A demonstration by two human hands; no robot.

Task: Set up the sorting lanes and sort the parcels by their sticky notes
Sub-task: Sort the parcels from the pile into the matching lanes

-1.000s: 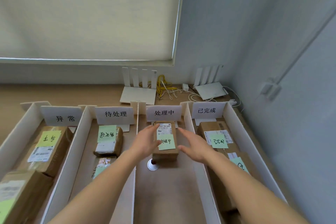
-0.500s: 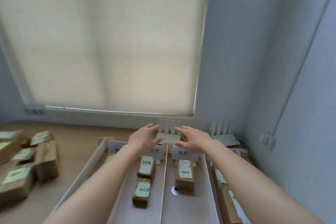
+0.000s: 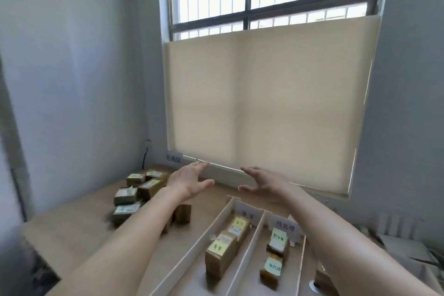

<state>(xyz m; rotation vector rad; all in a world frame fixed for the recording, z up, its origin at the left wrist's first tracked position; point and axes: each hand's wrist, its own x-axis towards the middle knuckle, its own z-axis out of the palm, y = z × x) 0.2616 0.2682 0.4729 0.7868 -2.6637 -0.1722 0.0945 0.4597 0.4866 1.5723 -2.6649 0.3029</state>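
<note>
My left hand [image 3: 191, 181] and right hand [image 3: 263, 182] spread wide, holding nothing; unsorted parcels [image 3: 134, 190] blurred, rightmost lane [image 3: 319, 279] hidden behind my forearm.

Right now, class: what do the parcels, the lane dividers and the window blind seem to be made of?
Parcels: brown, matte, sharp-edged boxes, likely cardboard. Lane dividers: thin, stiff white sheets, perhaps foam board or card. Window blind: beige, matte, daylight glowing through, probably fabric.
</note>
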